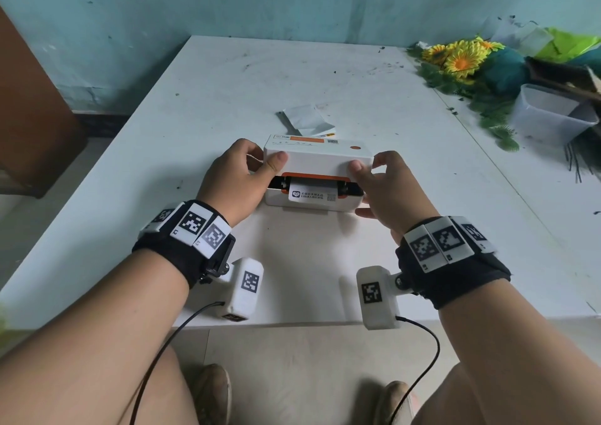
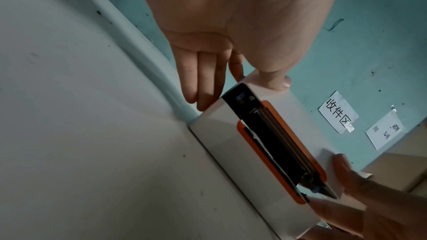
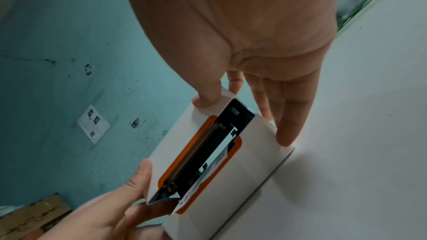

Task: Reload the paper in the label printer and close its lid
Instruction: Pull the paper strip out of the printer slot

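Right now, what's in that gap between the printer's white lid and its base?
In the head view, a printed label sticks out between the lid and the base. The wrist views show black inner parts and orange trim there; the lid isn't fully shut.

Both hands grip the label printer's lid (image 1: 317, 159) — left hand (image 1: 239, 177); right hand (image 1: 387, 190); lid ajar.
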The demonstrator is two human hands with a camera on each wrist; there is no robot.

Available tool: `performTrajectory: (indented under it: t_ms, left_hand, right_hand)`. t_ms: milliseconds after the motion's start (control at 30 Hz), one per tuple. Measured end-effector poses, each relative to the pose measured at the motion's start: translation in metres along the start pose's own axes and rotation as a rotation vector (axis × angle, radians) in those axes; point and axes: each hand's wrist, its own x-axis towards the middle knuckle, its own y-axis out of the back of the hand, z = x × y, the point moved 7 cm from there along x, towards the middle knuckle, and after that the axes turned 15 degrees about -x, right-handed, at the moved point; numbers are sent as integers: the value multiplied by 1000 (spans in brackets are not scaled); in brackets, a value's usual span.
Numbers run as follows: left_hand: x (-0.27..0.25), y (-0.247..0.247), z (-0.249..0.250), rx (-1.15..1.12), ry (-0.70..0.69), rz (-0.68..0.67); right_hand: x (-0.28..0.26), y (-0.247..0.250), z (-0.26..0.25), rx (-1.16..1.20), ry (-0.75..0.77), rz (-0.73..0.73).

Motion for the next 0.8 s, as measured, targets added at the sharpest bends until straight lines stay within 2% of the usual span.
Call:
performTrajectory:
  t_ms: [167,367,667,800]
  left_hand:
    - [-2,2,-10,-199,95,-53]
    - [-7,1,-19,-302,142,-61]
    - [-22,-7,-15,-309,151,-69]
    - [-31,-12,-11,-304,165,-92]
  right_hand:
    - [-2,0,4,38,-45,-8]
    - [-7,-3,11,118,-48,-31]
    - [-25,-3,23,293,-124,-45]
    - [-30,4,31,290,-123,-39]
